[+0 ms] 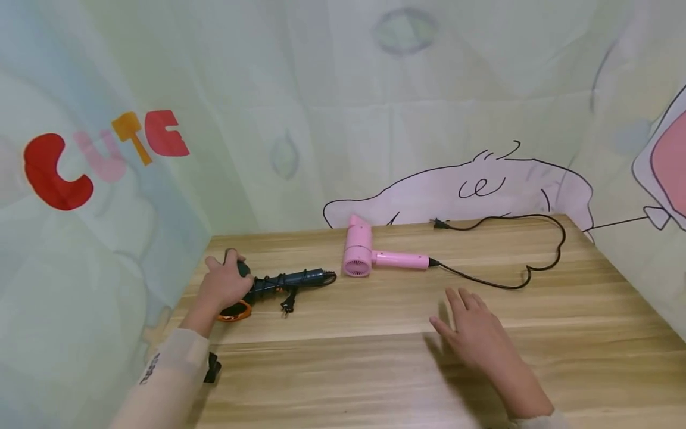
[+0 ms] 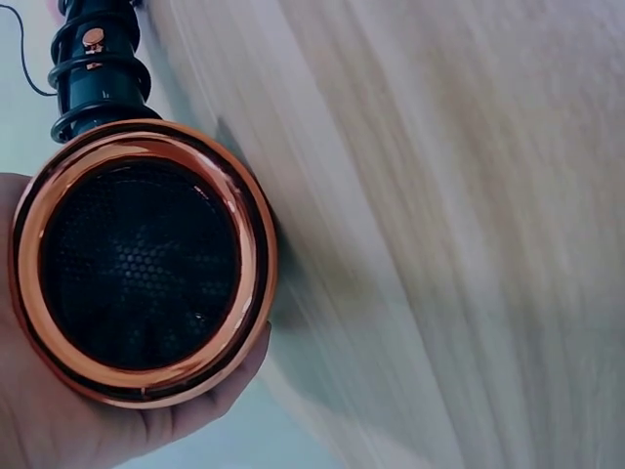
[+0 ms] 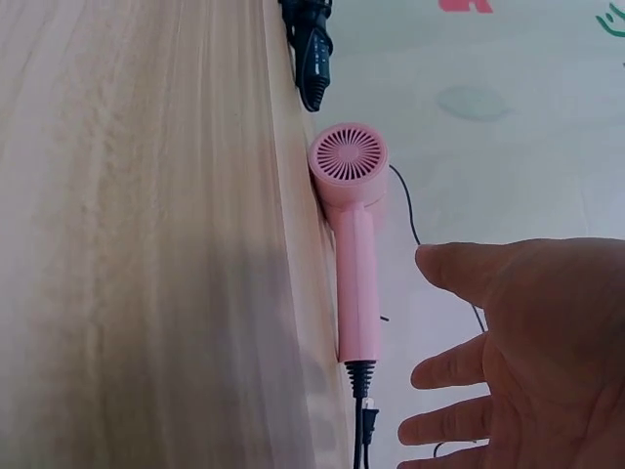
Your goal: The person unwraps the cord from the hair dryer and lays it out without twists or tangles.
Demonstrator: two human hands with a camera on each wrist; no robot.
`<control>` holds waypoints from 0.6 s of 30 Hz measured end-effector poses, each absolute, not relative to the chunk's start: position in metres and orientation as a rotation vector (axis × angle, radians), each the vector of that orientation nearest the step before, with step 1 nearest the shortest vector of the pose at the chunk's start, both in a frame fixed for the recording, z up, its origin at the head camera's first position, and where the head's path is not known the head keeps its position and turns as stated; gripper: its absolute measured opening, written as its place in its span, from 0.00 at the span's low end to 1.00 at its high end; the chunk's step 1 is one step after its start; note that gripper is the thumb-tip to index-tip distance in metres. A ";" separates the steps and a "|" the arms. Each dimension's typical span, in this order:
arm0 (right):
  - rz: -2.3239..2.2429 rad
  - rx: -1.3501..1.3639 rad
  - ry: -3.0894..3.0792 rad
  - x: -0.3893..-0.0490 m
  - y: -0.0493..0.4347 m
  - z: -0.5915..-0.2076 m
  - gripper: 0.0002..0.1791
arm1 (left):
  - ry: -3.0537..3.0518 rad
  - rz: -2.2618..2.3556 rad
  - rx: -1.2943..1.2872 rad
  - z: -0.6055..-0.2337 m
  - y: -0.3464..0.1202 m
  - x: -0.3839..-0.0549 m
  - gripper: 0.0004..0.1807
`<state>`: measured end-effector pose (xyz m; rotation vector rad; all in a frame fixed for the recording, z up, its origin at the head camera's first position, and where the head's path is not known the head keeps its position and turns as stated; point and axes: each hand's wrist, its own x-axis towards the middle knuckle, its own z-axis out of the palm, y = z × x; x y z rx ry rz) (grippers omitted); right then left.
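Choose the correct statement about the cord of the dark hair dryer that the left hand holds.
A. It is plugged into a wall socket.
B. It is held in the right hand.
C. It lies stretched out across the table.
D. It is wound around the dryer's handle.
D: on the dark hair dryer, gripped by the left hand, the cord is coiled around the handle and its plug dangles onto the table.

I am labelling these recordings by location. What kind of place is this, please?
Probably a staged recording booth, not a real home: a light wooden table walled by cartoon-printed fabric backdrop, with only a pink plastic hair dryer and a dark one.
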<state>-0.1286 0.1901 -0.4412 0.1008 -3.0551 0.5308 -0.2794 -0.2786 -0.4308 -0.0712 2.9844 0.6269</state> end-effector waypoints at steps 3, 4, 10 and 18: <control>0.535 0.111 -3.043 -0.130 0.189 -0.439 0.42 | 2.990 0.624 -0.067 -0.430 -0.277 -0.278 0.29; 0.537 0.111 -3.043 -0.130 0.188 -0.438 0.42 | 2.992 0.617 -0.066 -0.430 -0.276 -0.277 0.29; 0.530 0.107 -3.060 -0.129 0.186 -0.439 0.43 | 2.979 0.599 -0.043 -0.432 -0.271 -0.274 0.29; 0.532 0.143 -3.056 -0.132 0.184 -0.440 0.42 | 2.980 0.599 -0.009 -0.431 -0.260 -0.258 0.28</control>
